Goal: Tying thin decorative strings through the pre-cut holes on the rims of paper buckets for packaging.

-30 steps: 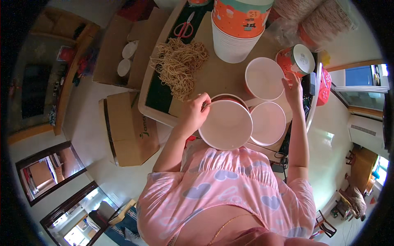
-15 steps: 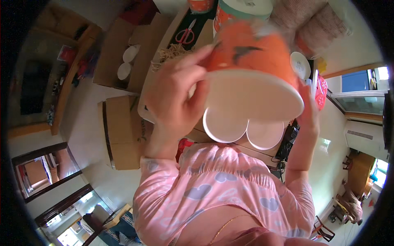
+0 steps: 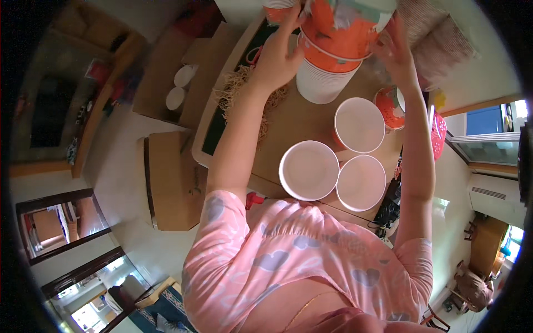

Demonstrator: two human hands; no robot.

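At the far side of the table, my left hand (image 3: 282,62) and my right hand (image 3: 395,58) are closed around opposite sides of an orange paper bucket (image 3: 338,36) with dark printed shapes. It sits at a stack of nested white-rimmed paper buckets (image 3: 325,83); whether it is fully seated there I cannot tell. Nearer to me, three more round buckets stand with their pale insides facing up: one at front left (image 3: 308,170), one at front right (image 3: 361,183) and one behind them (image 3: 360,125).
Tangled beige paper shreds (image 3: 236,91) lie at the table's left, beside red-handled scissors (image 3: 255,55). Another orange tub (image 3: 388,108) is by my right forearm. Black cables (image 3: 388,202) run along the right edge. Cardboard boxes (image 3: 166,180) stand on the floor to the left.
Both hands have moved away from me with the orange bucket, from above the near buckets to the stack at the far side. The third standing bucket has come into view.
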